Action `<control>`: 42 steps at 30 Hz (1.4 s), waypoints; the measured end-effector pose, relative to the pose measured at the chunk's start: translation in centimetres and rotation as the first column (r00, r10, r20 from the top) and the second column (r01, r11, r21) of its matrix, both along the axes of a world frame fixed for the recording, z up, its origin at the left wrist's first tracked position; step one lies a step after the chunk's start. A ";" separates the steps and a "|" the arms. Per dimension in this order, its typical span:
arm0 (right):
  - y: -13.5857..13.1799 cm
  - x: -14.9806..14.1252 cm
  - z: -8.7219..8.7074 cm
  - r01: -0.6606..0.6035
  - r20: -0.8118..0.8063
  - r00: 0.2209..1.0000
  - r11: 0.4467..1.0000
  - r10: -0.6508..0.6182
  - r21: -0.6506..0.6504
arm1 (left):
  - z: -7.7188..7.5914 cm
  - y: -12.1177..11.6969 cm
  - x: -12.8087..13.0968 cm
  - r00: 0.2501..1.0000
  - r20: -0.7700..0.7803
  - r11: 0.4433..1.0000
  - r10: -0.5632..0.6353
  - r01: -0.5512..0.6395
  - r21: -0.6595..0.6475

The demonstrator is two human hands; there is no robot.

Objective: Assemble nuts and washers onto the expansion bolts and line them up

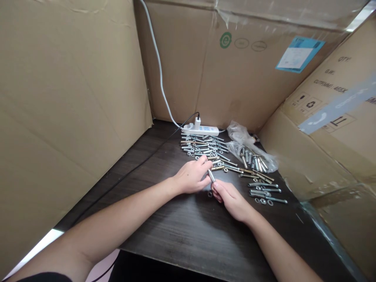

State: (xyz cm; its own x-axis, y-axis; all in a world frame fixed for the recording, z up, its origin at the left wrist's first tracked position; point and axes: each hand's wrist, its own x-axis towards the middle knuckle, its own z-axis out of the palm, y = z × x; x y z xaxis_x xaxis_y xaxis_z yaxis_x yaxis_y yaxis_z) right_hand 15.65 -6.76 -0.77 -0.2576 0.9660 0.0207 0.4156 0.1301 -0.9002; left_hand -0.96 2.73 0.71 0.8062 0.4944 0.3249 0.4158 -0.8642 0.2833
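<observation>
A silvery metal expansion bolt (pixel 211 176) is held tilted above the dark table. My right hand (pixel 232 199) pinches its lower end between thumb and fingers. Around the upper end, the fingers of my left hand (pixel 192 175) close in, partly hiding it. Just beyond the left hand lie several loose bolts, sleeves, nuts and washers (pixel 226 170) in rough rows. A small ring (pixel 209 194) rests on the table under the hands. To the right of my right hand is a separate group of bolts (pixel 266 190) with washers (pixel 270 203).
An open clear plastic bag (pixel 239 135) with more bolts (pixel 254 159) lies at the back right. Behind the rows stands a white power strip (pixel 208 130) with a plugged-in charger. A black cable (pixel 138 166) crosses the table's left side. Cardboard walls (pixel 182 58) enclose the table.
</observation>
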 end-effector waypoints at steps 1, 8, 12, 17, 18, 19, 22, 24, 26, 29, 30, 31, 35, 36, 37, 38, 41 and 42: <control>0.0 0.0 0.0 0.001 0.007 1.000 1.000 -0.001 0.007 | 0.0 0.0 0.0 1.000 -0.007 1.000 -0.026 0.026 -0.006; 0.1 0.0 -0.4 0.020 0.044 0.999 0.999 -0.021 0.035 | 0.3 -0.2 -0.2 0.988 -0.043 0.987 -0.150 0.147 -0.056; 0.0 -0.3 -0.4 0.012 0.050 0.999 0.999 -0.014 0.043 | 0.4 -0.2 -0.4 0.981 -0.053 0.979 -0.187 0.182 -0.092; 0.0 -0.4 0.0 0.016 0.046 0.999 0.999 -0.018 0.046 | 0.4 -0.1 -0.4 0.985 -0.074 0.985 -0.159 0.153 -0.075; 0.0 -0.4 0.0 0.020 0.044 0.999 0.999 -0.022 0.047 | 0.4 0.0 -0.4 0.986 -0.073 0.987 -0.151 0.146 -0.068; 0.0 -0.3 0.1 0.022 0.044 0.999 0.998 -0.025 0.050 | 0.4 0.0 -0.4 0.987 -0.070 0.988 -0.148 0.144 -0.063; 0.1 -0.2 0.1 0.030 0.050 0.998 0.998 -0.034 0.062 | 0.3 -0.1 -0.3 0.985 -0.055 0.985 -0.163 0.160 -0.059; 0.2 -0.1 0.0 0.036 0.049 0.998 0.997 -0.039 0.068 | 0.3 -0.1 -0.2 0.983 -0.051 0.983 -0.177 0.174 -0.058; 0.2 -0.1 -0.1 0.042 0.052 0.998 0.997 -0.046 0.070 | 0.3 -0.2 -0.2 0.981 -0.055 0.982 -0.185 0.181 -0.057; 0.3 -0.2 -0.2 0.050 0.056 0.997 0.997 -0.054 0.065 | 0.4 -0.4 -0.3 0.977 -0.065 0.979 -0.201 0.198 -0.056; 0.3 -0.2 -0.2 0.054 0.049 0.997 0.997 -0.057 0.062 | 0.5 -0.4 -0.3 0.975 -0.065 0.977 -0.211 0.208 -0.057; 0.2 -0.2 -0.2 0.059 0.039 0.997 0.996 -0.061 0.062 | 0.6 -0.4 -0.3 0.974 -0.062 0.975 -0.219 0.216 -0.055; 0.2 -0.2 -0.1 0.081 0.004 0.997 0.994 -0.082 0.067 | 0.8 -0.6 -0.1 0.977 -0.052 0.978 -0.207 0.207 -0.007; 0.2 -0.2 0.0 0.087 0.001 0.996 0.994 -0.087 0.068 | 0.8 -0.7 0.0 0.979 -0.052 0.980 -0.199 0.200 0.014; 0.2 -0.2 0.1 0.095 0.000 0.995 0.993 -0.095 0.070 | 0.7 -0.7 0.1 0.979 -0.051 0.980 -0.195 0.197 0.031; 0.2 -0.2 0.2 0.104 0.000 0.995 0.992 -0.105 0.073 | 0.7 -0.7 0.2 0.979 -0.047 0.979 -0.198 0.200 0.040; 0.3 -0.1 0.2 0.128 0.000 0.992 0.989 -0.129 0.075 | 0.6 -0.8 0.3 0.972 -0.006 0.972 -0.234 0.235 0.031; 0.3 -0.1 0.1 0.132 -0.008 0.991 0.988 -0.132 0.075 | 0.7 -0.8 0.3 0.966 0.006 0.966 -0.257 0.257 0.031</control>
State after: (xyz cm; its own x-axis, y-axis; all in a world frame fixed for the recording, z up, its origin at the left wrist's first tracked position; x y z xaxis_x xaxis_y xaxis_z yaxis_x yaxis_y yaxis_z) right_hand 15.59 -6.41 -0.67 -0.1276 0.9873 0.0952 0.4310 0.1416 -0.8912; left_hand -0.65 1.97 1.36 0.9016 0.2612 0.3448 0.1761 -0.9497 0.2588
